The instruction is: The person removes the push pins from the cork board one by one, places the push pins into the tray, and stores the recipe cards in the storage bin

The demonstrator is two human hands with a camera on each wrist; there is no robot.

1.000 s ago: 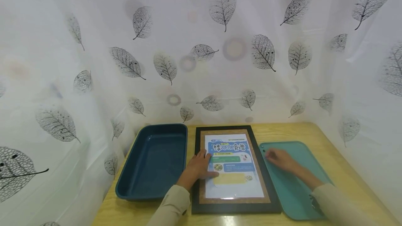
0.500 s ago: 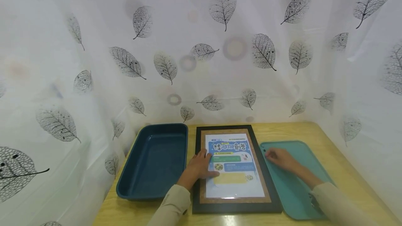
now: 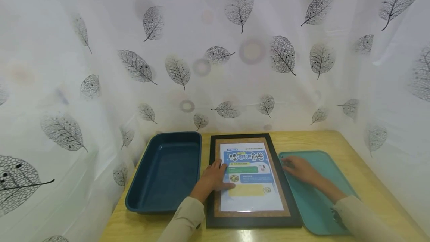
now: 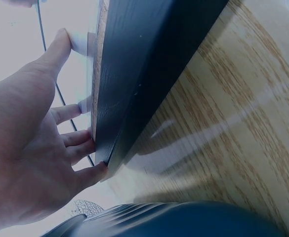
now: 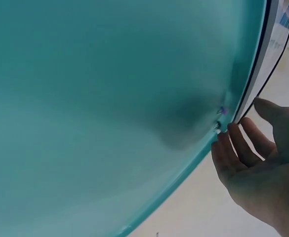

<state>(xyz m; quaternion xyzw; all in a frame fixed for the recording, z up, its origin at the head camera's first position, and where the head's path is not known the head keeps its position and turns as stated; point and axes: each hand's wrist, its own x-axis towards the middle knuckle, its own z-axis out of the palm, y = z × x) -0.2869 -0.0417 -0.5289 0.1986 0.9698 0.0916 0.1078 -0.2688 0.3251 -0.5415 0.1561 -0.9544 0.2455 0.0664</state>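
Note:
A black-framed cork board [image 3: 217,197] lies flat with a printed poster [image 3: 248,201] over its middle. My left hand [image 3: 212,178] rests on its left side, fingers spread over the frame and poster; in the left wrist view the little finger touches the black edge. On the right, a shallow teal tray [image 3: 322,212] lies beside the board. My right hand [image 3: 300,169] is over the tray's far left corner, thumb apart from the bent fingers. Two small shiny pieces, one purplish [image 5: 222,110] and one dark [image 5: 217,126], lie at the tray's rim by those fingertips, too small to name.
A deep dark-blue basin [image 3: 168,182] stands left of the board. All three stand on a wood-grain table [image 3: 302,139]. A pale curtain with leaf prints [image 3: 235,85] hangs behind and along both sides.
My right hand's fingers have shifted slightly toward the tray's far left corner, covering a dark small piece seen before in the head view. The left hand stays put on the board.

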